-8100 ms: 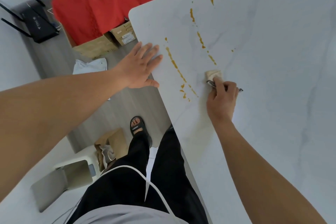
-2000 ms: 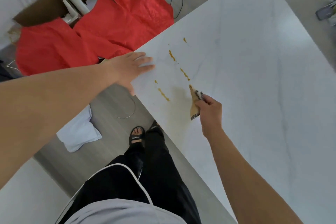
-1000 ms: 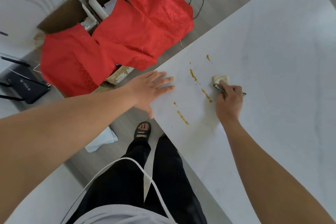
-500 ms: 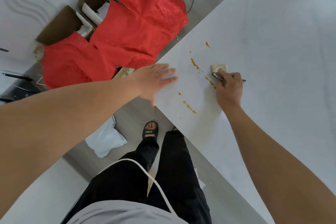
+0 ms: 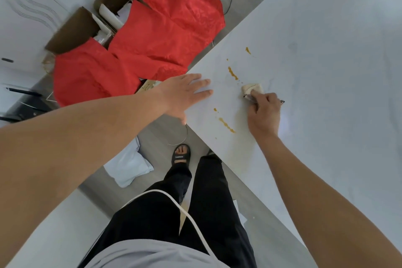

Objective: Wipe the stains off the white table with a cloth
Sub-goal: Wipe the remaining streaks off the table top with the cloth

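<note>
A small beige folded cloth point(image 5: 253, 88) lies on the white table point(image 5: 326, 61), and my right hand point(image 5: 264, 113) grips its near end and presses it down. Orange-brown stains show around it: a streak point(image 5: 232, 73) and a spot point(image 5: 248, 50) beyond the cloth, a longer streak point(image 5: 226, 125) and a dot point(image 5: 215, 109) nearer the table edge. A faint smear sits just left of my right hand. My left hand point(image 5: 187, 93) rests flat with straight fingers on the table's corner edge.
Red fabric point(image 5: 152, 39) drapes over open cardboard boxes point(image 5: 74, 30) on the floor past the table corner. A white bag point(image 5: 128, 165) and a thin wire loop point(image 5: 180, 137) lie on the grey floor by my sandaled foot point(image 5: 181, 154).
My right hand has rubbed the cloth back and forth over the stains. The streak that lay beside the cloth half a second ago is gone, leaving a faint smear. My left hand stays on the edge.
</note>
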`<state>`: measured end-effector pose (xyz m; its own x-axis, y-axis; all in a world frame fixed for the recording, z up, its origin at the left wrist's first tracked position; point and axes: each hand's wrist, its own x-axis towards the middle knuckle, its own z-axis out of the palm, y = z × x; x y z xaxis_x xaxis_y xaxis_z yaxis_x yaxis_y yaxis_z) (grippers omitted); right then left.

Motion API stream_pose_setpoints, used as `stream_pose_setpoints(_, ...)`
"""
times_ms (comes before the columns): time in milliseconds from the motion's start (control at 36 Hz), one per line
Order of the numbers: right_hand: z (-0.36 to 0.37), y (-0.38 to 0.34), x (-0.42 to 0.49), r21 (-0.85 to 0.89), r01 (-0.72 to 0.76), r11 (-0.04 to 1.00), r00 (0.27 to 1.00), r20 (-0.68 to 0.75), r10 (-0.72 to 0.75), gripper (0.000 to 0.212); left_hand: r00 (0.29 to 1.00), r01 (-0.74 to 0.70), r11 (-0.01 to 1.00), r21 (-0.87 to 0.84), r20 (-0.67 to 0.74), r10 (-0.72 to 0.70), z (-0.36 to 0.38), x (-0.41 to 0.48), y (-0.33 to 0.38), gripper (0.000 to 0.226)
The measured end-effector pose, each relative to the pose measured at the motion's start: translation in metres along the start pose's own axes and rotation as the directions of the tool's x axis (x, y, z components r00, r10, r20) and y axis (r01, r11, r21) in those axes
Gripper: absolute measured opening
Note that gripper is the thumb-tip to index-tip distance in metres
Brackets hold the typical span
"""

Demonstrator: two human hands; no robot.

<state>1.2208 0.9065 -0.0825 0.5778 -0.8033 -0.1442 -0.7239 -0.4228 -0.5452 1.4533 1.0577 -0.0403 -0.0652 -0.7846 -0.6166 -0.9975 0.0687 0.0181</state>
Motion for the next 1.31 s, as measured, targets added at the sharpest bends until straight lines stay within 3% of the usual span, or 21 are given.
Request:
stream_pose_setpoints(56, 0.003, -0.005, -0.017, -0.031, 0.14, 0.99, 0.988, 0.068, -0.138, 0.036, 1.0, 0.0, 1.0, 0.029, 0.001, 0.0, 0.0, 0.0, -0.001, 0.125)
stream_pose_setpoints(167, 0.004, -0.002, -0.033, -0.059, 0.421, 0.905, 0.897, 0.175, -0.406, 0.034, 1.0, -0.006, 0.998, 0.065, -0.001, 0.006, -0.001, -0.001, 0.0, 0.124)
stream_pose_setpoints(222, 0.003, 0.001, -0.027, -0.052, 0.392, 0.918, 0.91, 0.17, -0.379, 0.032, 1.0, -0.005, 0.998, 0.057, -0.003, 0.005, -0.001, -0.002, -0.001, 0.124)
stream_pose_setpoints(333, 0.01, -0.007, -0.024, 0.032, 0.034, 0.999, 0.998, 0.043, -0.035, 0.039, 1.0, -0.002, 0.999, 0.047, 0.0, 0.002, -0.001, -0.003, 0.0, 0.124)
stream_pose_setpoints(389, 0.018, -0.018, -0.033, 0.028, -0.036, 0.999, 0.999, -0.011, 0.036, 0.039, 1.0, -0.002, 0.999, 0.053, 0.004, 0.001, -0.002, -0.004, 0.001, 0.124)
stream_pose_setpoints(472, 0.027, -0.028, -0.053, -0.015, 0.102, 0.995, 0.994, 0.032, -0.101, 0.035, 1.0, -0.003, 0.998, 0.057, 0.006, 0.002, -0.004, -0.004, 0.001, 0.123)
stream_pose_setpoints(556, 0.027, -0.026, -0.066, -0.054, 0.367, 0.929, 0.92, 0.168, -0.353, 0.036, 1.0, -0.008, 0.998, 0.059, 0.0, 0.008, -0.005, -0.004, 0.001, 0.122)
stream_pose_setpoints(611, 0.024, -0.022, -0.064, -0.067, 0.428, 0.902, 0.891, 0.199, -0.408, 0.036, 1.0, -0.009, 0.998, 0.069, -0.008, 0.01, -0.005, -0.005, 0.001, 0.122)
stream_pose_setpoints(722, 0.028, -0.024, -0.061, -0.01, 0.171, 0.985, 0.985, 0.029, -0.17, 0.039, 1.0, -0.015, 0.998, 0.065, -0.012, 0.016, -0.004, -0.005, 0.001, 0.123)
stream_pose_setpoints(778, 0.034, -0.032, -0.068, 0.004, 0.106, 0.994, 0.994, -0.016, -0.106, 0.038, 1.0, -0.013, 0.998, 0.058, -0.009, 0.014, -0.004, -0.005, 0.002, 0.122)
stream_pose_setpoints(861, 0.041, -0.037, -0.087, -0.021, 0.271, 0.962, 0.961, 0.066, -0.269, 0.034, 1.0, -0.011, 0.999, 0.051, -0.012, 0.012, -0.005, -0.005, 0.002, 0.122)
stream_pose_setpoints(944, 0.042, -0.033, -0.096, -0.017, 0.473, 0.881, 0.863, 0.209, -0.46, 0.029, 1.0, -0.016, 0.999, 0.037, -0.019, 0.017, -0.005, -0.006, 0.001, 0.123)
stream_pose_setpoints(1000, 0.04, -0.029, -0.091, -0.011, 0.517, 0.856, 0.835, 0.225, -0.502, 0.03, 1.0, -0.018, 0.999, 0.036, -0.021, 0.019, -0.006, -0.007, 0.002, 0.122)
stream_pose_setpoints(1056, 0.038, -0.026, -0.083, -0.02, 0.444, 0.896, 0.886, 0.157, -0.436, 0.032, 1.0, -0.017, 0.999, 0.041, -0.016, 0.017, -0.006, -0.007, 0.002, 0.122)
stream_pose_setpoints(1111, 0.037, -0.027, -0.078, 0.003, 0.25, 0.968, 0.968, 0.029, -0.25, 0.037, 1.0, -0.015, 0.999, 0.044, -0.014, 0.016, -0.006, -0.007, 0.002, 0.122)
stream_pose_setpoints(1167, 0.04, -0.034, -0.08, 0.048, 0.101, 0.994, 0.993, -0.065, -0.098, 0.041, 1.0, -0.012, 1.0, 0.026, -0.014, 0.012, -0.005, -0.007, 0.002, 0.122)
stream_pose_setpoints(1222, 0.046, -0.042, -0.086, 0.047, 0.088, 0.995, 0.994, -0.074, -0.084, 0.041, 1.0, -0.014, 1.0, 0.018, -0.015, 0.014, -0.006, -0.007, 0.002, 0.122)
stream_pose_setpoints(1306, 0.054, -0.048, -0.099, 0.055, 0.175, 0.983, 0.985, -0.009, -0.175, 0.038, 1.0, -0.012, 1.0, 0.017, -0.014, 0.013, -0.006, -0.008, 0.002, 0.121)
